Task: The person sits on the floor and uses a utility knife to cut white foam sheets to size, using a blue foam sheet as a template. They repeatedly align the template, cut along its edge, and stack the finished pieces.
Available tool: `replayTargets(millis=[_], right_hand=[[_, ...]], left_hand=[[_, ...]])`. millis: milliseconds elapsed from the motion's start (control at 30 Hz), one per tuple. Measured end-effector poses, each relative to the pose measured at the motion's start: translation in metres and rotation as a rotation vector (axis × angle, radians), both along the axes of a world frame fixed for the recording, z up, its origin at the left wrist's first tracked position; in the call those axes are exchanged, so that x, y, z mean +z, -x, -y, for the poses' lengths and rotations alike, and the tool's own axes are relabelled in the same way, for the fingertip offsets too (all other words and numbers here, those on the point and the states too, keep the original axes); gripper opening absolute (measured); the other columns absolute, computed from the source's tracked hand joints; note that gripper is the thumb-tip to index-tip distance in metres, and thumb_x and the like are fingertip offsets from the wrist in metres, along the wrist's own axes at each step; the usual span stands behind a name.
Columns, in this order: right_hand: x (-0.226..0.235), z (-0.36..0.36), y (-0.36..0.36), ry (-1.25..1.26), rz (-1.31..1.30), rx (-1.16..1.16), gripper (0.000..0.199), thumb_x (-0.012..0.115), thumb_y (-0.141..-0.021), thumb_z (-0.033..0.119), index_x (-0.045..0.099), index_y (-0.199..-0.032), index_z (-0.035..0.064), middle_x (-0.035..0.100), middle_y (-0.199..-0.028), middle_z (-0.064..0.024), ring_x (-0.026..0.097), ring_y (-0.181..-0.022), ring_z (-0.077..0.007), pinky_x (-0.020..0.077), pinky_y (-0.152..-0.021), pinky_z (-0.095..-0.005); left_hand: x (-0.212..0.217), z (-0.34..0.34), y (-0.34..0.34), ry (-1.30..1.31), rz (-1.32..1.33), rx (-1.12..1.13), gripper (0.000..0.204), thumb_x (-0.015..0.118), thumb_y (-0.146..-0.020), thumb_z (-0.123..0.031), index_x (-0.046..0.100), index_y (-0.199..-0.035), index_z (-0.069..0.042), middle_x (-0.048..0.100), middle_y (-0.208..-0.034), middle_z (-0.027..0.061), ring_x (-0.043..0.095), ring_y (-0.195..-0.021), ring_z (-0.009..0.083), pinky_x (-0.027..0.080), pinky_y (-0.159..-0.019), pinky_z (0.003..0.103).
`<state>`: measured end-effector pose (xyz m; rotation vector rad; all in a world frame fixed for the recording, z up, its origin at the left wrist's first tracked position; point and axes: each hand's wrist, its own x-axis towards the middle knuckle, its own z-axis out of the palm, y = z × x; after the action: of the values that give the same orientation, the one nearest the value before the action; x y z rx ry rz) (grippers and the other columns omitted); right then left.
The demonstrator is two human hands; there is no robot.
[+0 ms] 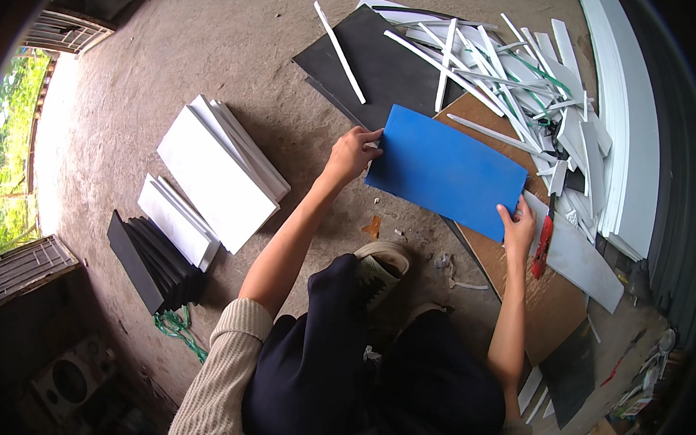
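Between my two hands I hold up a flat blue foam sheet [446, 174], tilted, above the floor and the edge of a brown board. My left hand [352, 154] pinches its left edge, thumb toward the front. At the lower right corner my right hand [517, 225] grips the sheet with the thumb on its face. Just right of that hand, a red-handled utility knife [545, 241] lies on a white offcut. The brown board [549, 286] rests partly under the sheet. The fingers behind the sheet are hidden.
White sheets [215, 173] and smaller white pieces [176, 219] stand stacked at left, beside black sheets [150, 261] and green twine [181, 333]. White strips [523, 85] pile up at the far right, near black sheets [349, 62]. Large white sheets [633, 115] line the right wall.
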<state>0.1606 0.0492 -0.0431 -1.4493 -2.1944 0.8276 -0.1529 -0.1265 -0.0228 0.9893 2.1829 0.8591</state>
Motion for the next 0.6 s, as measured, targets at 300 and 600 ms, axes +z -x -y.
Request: replayTargets(millis=[300,600], right_hand=[[0.004,-0.012,-0.013,0.403,-0.313,-0.073,0.041,0.062,-0.077,0.008,0.05,-0.115,-0.001,0.057,-0.092,-0.0113,0.055,-0.085,-0.0173,0.0449,-0.072,-0.0282],[0.005,-0.019,-0.015,0.481,-0.385,-0.116,0.017,0.067,-0.072,0.007,0.056,-0.081,-0.0026,0.06,-0.073,-0.0064,0.056,-0.063,-0.0104,0.0461,-0.055,-0.0221]], left_hand=[[-0.003,-0.004,-0.006,-0.022,-0.073,0.042,0.039,0.063,-0.071,-0.009,0.059,-0.109,-0.012,0.058,-0.094,0.0091,0.062,-0.077,0.0226,0.048,-0.07,0.033],[-0.006,-0.008,0.001,0.062,-0.014,0.026,0.04,0.063,-0.071,-0.01,0.058,-0.111,-0.009,0.061,-0.096,0.0083,0.062,-0.081,0.0198,0.047,-0.074,0.029]])
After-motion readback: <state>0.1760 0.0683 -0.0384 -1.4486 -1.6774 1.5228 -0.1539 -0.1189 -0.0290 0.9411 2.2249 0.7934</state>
